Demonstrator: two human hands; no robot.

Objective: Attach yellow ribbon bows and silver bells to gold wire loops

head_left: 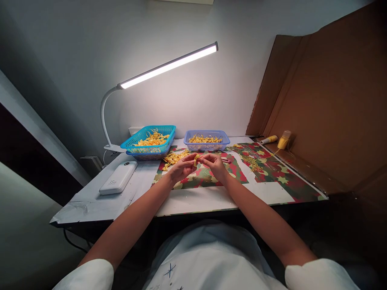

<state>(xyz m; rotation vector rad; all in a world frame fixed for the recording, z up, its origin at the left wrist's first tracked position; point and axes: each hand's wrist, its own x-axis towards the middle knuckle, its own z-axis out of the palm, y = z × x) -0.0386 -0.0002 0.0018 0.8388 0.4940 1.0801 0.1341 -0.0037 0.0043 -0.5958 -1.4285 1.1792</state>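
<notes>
Nearest the camera, two bare forearms reach forward from white sleeves over a tabletop [90, 201]. The left hand [180, 168] and right hand [215, 163] meet above a sheet of red and green starred wrapping paper [272, 169]. Between them is a small yellow ribbon piece [196, 159]; the fingers of both hands are closed to a pinch on it, holding it just above the paper.

Judging by the piles, some work is done and more remains: a loose heap of yellow pieces [174, 157] lies just beyond the hands, and behind it a teal basket [149, 141] and a blue basket [207, 140] each hold more yellow pieces.

A white case [118, 177] lies at left. A lit desk lamp [167, 66] arches overhead, and cardboard [326, 112] walls the right side.
</notes>
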